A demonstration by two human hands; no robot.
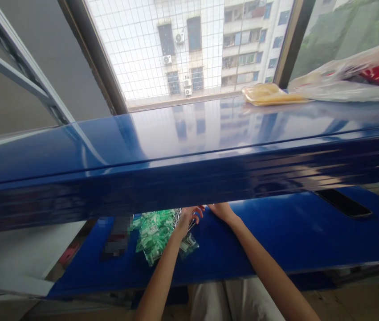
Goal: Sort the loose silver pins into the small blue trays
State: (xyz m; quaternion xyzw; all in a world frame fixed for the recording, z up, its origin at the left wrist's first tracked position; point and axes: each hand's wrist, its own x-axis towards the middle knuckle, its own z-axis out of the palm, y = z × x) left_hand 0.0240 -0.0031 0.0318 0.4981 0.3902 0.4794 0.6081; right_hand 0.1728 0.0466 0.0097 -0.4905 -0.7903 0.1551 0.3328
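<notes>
The pile of small green-and-clear packets (157, 234) lies on the blue desk (276, 236), just below the front beam of the upper shelf (189, 178). The left hand (189, 217) rests at the pile's right edge with its fingers curled over the top packets. The right hand (221, 209) sits just beside it on bare desk, so the two hands are close together. The beam hides most of the fingertips, so I cannot tell whether either hand has closed on a packet.

The work looks like sorting or picking single packets off the heap, and it seems to be at the moment of taking one up. Any further handling calls for a fine fingertip pinch, because the packets are slick, overlap each other and would slide easily.

A blurred dark patch (117, 236) lies to the left of the pile. Well apart to the right, a dark phone (343, 203) lies flat on the desk.

The glossy upper shelf carries a yellowish packet (266, 93) and a crumpled clear plastic bag with something red inside (359, 73). Behind it, a wire-grid window (182, 49) looks onto an apartment block with air-conditioner units. A grey metal rack frame (18, 62) rises at the left.
</notes>
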